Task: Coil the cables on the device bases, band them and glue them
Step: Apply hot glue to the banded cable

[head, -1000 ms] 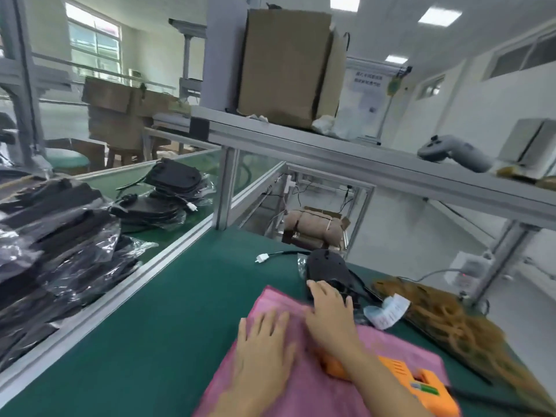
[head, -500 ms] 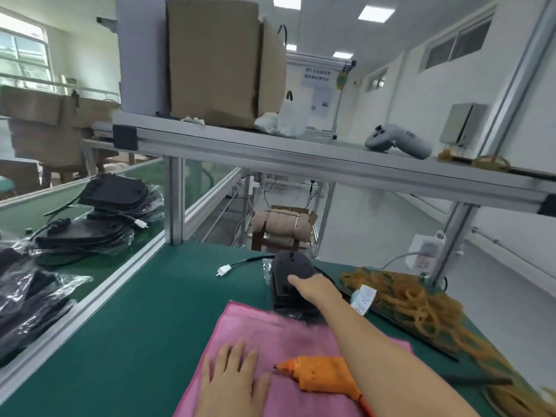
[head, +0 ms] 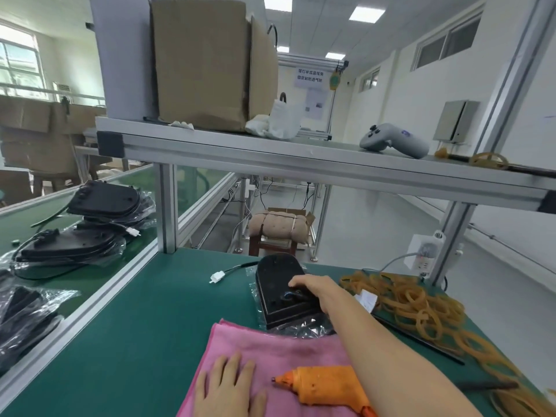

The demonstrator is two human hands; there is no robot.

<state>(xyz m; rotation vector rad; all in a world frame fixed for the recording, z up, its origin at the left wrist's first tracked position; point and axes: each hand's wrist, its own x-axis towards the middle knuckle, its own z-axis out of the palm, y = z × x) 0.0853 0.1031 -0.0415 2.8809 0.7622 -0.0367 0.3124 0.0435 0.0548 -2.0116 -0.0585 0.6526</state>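
Since 0.5 s ago, right hand [head: 314,288] has curled over black device base [head: 278,291], gripping it beyond pink cloth [head: 270,346]; left hand [head: 228,386] lies flat beside orange glue gun [head: 323,386].

Bright ceiling panels [head: 366,12]; wide-angle edge bending.
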